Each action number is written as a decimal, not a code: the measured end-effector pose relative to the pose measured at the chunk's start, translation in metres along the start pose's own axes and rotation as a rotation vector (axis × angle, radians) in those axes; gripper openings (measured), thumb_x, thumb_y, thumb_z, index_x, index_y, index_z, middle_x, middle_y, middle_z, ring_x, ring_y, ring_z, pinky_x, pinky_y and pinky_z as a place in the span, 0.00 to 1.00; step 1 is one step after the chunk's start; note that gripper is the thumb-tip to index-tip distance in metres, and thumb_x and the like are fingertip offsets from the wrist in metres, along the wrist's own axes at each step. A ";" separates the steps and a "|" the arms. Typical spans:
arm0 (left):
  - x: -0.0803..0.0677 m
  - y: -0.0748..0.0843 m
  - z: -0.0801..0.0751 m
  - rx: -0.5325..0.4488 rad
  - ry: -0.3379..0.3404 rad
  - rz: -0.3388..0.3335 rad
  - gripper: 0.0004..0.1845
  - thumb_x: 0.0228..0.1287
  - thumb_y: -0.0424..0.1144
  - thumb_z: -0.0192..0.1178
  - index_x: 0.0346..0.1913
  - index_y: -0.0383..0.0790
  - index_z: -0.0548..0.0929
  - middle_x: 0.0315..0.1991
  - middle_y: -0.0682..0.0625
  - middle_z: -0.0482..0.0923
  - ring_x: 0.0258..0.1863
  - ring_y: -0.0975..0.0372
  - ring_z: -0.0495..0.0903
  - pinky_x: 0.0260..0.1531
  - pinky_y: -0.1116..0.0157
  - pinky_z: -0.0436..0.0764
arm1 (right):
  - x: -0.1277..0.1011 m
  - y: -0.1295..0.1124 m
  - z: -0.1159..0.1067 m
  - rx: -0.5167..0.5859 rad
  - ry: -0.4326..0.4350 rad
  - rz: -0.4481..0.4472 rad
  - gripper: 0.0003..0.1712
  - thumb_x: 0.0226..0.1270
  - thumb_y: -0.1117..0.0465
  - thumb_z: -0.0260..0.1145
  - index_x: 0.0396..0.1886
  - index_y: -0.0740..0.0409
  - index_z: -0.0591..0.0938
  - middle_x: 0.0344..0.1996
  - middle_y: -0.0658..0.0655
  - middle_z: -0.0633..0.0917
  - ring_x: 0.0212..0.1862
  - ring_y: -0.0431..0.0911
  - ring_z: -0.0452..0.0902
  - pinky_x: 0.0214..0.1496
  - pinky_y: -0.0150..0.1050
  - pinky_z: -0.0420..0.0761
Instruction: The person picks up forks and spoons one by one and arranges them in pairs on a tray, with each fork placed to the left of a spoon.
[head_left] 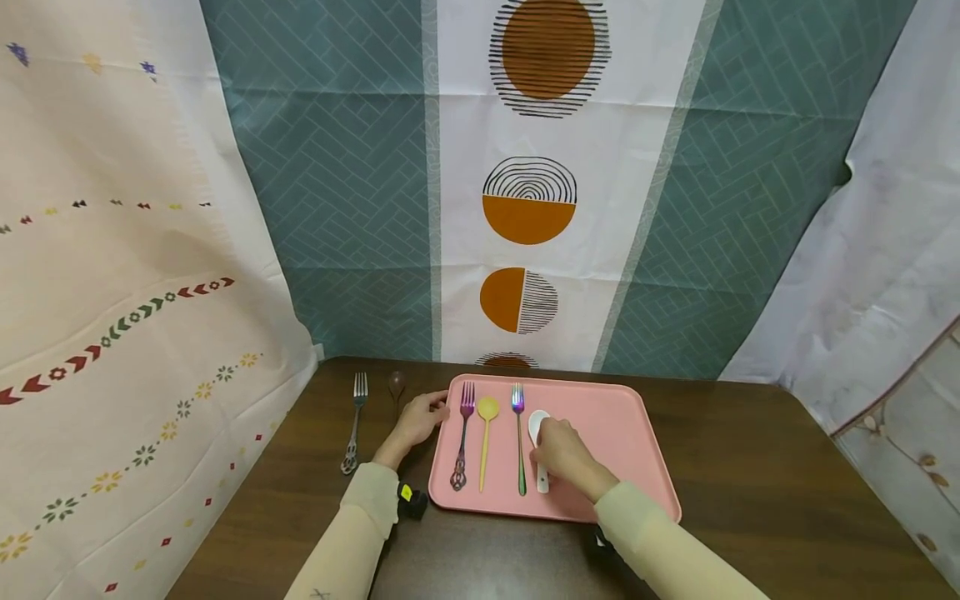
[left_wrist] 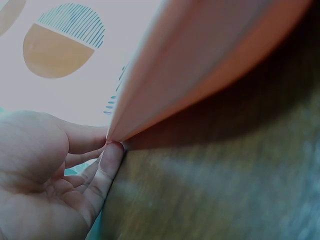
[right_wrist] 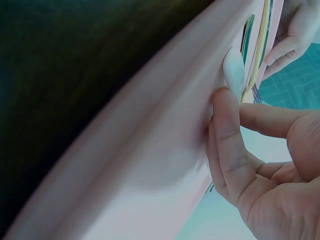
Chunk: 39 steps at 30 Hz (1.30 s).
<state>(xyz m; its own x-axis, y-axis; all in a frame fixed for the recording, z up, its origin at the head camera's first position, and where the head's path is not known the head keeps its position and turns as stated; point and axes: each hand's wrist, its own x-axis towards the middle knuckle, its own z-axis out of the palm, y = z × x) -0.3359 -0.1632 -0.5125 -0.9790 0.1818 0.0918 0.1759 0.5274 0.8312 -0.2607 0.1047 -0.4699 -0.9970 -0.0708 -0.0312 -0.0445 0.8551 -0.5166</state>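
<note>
1. Cream fabric sleeves [head_left: 675, 542] lie nearest the camera.
2. White, smooth, oval-bowled spoon [head_left: 537, 422]: on the pink, rounded-rectangular tray [head_left: 622, 442]; long axis near-to-far, bowl pointing away from the person.
3. Right hand [head_left: 567, 454]: thumb and fingers narrow, pinching the spoon, presumably to control its alignment.
4. Left hand [head_left: 420, 421]: pinches the tray's left rim, likely steadying it.
5. Purple-headed ornate metal fork [head_left: 462, 433], yellow round-bowled spoon [head_left: 485, 446] and iridescent metal fork [head_left: 520, 442] lie roughly parallel; spacing appears deliberate.
6. Silver ornate fork [head_left: 356, 421] and dark-brown spoon [head_left: 396, 384]: left of tray, on the dark wooden table [head_left: 750, 458].
</note>
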 end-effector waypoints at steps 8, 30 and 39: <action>0.001 0.004 -0.004 0.006 0.010 0.002 0.23 0.74 0.31 0.58 0.68 0.27 0.77 0.42 0.43 0.80 0.42 0.54 0.79 0.45 0.56 0.81 | 0.002 -0.002 -0.003 0.002 -0.004 -0.002 0.11 0.60 0.67 0.78 0.29 0.65 0.81 0.24 0.57 0.80 0.22 0.44 0.78 0.20 0.33 0.76; 0.001 0.001 -0.003 0.018 0.012 0.006 0.23 0.74 0.31 0.58 0.68 0.27 0.77 0.42 0.43 0.81 0.43 0.53 0.80 0.46 0.55 0.82 | 0.005 0.025 -0.023 0.063 0.018 -0.091 0.04 0.68 0.65 0.70 0.38 0.61 0.83 0.24 0.53 0.77 0.27 0.45 0.71 0.29 0.39 0.71; 0.001 0.000 0.000 0.021 0.013 0.018 0.23 0.73 0.31 0.58 0.68 0.28 0.78 0.41 0.45 0.81 0.44 0.53 0.81 0.46 0.55 0.81 | 0.006 0.035 -0.030 0.085 0.064 -0.138 0.03 0.69 0.66 0.70 0.40 0.60 0.83 0.26 0.53 0.77 0.28 0.45 0.70 0.32 0.40 0.72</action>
<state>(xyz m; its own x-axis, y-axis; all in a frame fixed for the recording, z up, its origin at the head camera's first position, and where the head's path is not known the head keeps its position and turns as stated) -0.3370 -0.1632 -0.5124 -0.9768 0.1813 0.1141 0.1960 0.5413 0.8177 -0.2699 0.1499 -0.4629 -0.9839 -0.1495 0.0983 -0.1787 0.7926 -0.5829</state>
